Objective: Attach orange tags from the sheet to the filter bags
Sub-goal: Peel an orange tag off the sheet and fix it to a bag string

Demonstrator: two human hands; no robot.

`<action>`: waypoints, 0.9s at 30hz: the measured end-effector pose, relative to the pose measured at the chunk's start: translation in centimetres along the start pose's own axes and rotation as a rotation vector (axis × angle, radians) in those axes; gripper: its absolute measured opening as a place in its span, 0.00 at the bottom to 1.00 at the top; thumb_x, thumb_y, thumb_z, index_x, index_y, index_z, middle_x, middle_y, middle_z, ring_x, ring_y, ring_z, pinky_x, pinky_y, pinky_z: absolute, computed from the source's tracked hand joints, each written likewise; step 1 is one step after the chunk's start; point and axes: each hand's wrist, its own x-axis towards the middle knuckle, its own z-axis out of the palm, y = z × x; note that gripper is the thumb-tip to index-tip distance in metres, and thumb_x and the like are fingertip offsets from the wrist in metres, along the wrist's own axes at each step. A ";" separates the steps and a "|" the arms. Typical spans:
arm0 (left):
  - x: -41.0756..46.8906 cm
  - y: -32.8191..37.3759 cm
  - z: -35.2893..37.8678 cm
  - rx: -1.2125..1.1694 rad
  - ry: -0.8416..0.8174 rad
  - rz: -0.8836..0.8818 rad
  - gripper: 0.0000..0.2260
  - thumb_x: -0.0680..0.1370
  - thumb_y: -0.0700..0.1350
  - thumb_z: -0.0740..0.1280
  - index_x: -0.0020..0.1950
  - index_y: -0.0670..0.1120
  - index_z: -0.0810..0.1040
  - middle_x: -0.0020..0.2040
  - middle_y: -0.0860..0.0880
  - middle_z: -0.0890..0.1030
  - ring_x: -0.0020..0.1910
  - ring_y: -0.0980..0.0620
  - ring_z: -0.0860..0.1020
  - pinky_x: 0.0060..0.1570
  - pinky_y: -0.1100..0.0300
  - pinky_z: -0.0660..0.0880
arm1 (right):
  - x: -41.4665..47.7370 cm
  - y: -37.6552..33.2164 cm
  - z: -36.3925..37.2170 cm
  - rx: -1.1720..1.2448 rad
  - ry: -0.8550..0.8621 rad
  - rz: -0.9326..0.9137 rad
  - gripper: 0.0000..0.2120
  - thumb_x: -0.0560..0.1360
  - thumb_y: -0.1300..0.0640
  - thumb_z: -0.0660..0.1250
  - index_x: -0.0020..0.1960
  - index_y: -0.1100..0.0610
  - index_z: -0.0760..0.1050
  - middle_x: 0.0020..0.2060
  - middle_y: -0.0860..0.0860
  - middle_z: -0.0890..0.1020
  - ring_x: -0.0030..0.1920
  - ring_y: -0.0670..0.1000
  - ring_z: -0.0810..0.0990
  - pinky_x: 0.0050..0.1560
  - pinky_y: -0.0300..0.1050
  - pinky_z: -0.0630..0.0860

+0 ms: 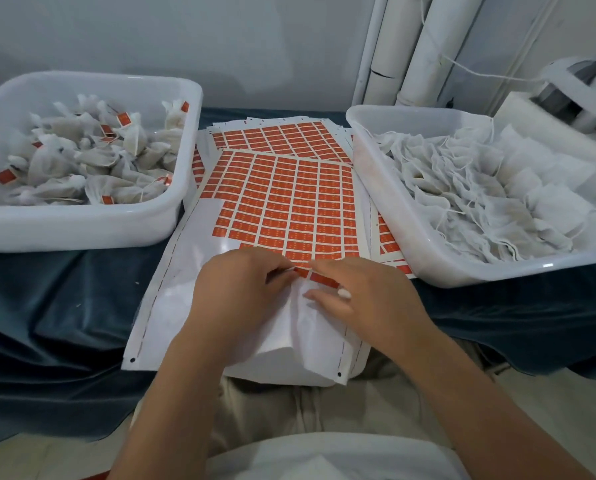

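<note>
1. Orange and small: one orange tag [315, 276], low in the middle, just over the near part of the sheet of tags [282, 202].
2. Left hand [241, 285]: fingers [279, 271] curled, pinching the left end of the orange tag.
3. Right hand [369, 296]: fingers curled over the right end of the tag, gripping it, thumb flat on a white filter bag [303, 327].
4. Filter bag under both hands, lying on the bare white part of the sheet, near the front edge of the tabletop.
5. White left tub [82, 220], full of tagged bags [92, 161].
6. White right tub [438, 261], full of plain bags [480, 188] with white strings.
7. More tag sheets [272, 136] behind the top one, between the two tubs.
8. Dark blue cloth [64, 299] over the tabletop, under the tubs and sheets.
9. White pipes [424, 46] at the back, on the right.
</note>
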 end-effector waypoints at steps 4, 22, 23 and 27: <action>1.1 0.3 -0.2 0.016 -0.137 -0.023 0.09 0.81 0.57 0.68 0.59 0.59 0.84 0.54 0.57 0.86 0.46 0.57 0.79 0.53 0.62 0.73 | 0.2 -0.2 -0.2 -0.055 0.102 -0.041 0.09 0.81 0.47 0.71 0.58 0.49 0.84 0.49 0.48 0.87 0.45 0.50 0.86 0.46 0.45 0.80; -0.6 2.7 -1.5 -0.273 -0.002 0.072 0.03 0.79 0.53 0.71 0.49 0.63 0.82 0.45 0.64 0.82 0.41 0.62 0.79 0.48 0.73 0.65 | 0.1 -1.6 -2.3 0.361 0.251 0.209 0.17 0.79 0.36 0.65 0.55 0.45 0.86 0.49 0.38 0.87 0.50 0.36 0.83 0.51 0.30 0.75; -0.6 2.8 -1.6 -0.229 0.044 0.126 0.03 0.79 0.49 0.74 0.51 0.56 0.86 0.47 0.58 0.85 0.41 0.60 0.79 0.49 0.72 0.65 | 0.2 -1.5 -2.5 0.439 0.216 0.265 0.14 0.78 0.36 0.67 0.53 0.42 0.85 0.48 0.35 0.86 0.51 0.34 0.82 0.51 0.30 0.75; -0.9 3.7 -1.3 -0.074 0.129 0.300 0.06 0.73 0.42 0.80 0.49 0.45 0.89 0.43 0.49 0.87 0.38 0.49 0.83 0.49 0.63 0.71 | 0.6 -0.7 -3.1 0.546 0.151 0.372 0.07 0.78 0.38 0.70 0.45 0.39 0.83 0.43 0.33 0.85 0.50 0.32 0.81 0.48 0.32 0.75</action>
